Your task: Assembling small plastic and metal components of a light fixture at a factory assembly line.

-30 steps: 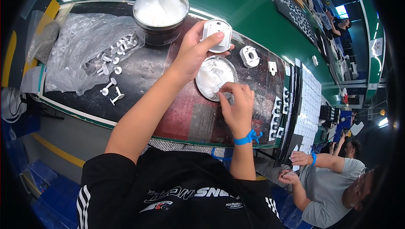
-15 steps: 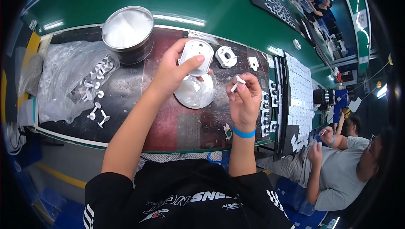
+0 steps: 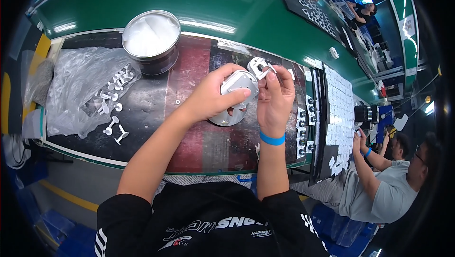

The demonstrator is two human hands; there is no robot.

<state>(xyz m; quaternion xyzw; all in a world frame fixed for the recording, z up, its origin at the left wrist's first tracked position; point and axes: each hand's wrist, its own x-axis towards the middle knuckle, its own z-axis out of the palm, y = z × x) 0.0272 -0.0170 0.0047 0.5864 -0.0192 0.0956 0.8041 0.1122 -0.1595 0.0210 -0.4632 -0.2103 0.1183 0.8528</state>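
My left hand [image 3: 213,95] is closed around a rounded grey-and-white housing [image 3: 238,82], its thumb lying across the flat face. Close beside it, my right hand [image 3: 277,98] pinches a small white stemmed part [image 3: 271,69] between thumb and fingers, near the housing's right edge. Whether the two parts touch, I cannot tell. Below the housing, a round shiny dish [image 3: 226,118] is partly covered by my left hand. Just beyond my hands lies a white bracket with a round hole [image 3: 256,65], partly hidden by them.
A tub with white lining [image 3: 151,36] stands at the back. On the left, a clear plastic bag [image 3: 78,91] spills several white flanged pins [image 3: 122,134]. Small dark-topped parts [image 3: 302,134] line the right side, beside a white gridded sheet [image 3: 337,110]. A co-worker [image 3: 379,186] sits at right.
My left hand has turned the housing, so a flat grey face with small holes now shows. Both hands have come closer together, the right one bringing the white stemmed part up beside the housing.
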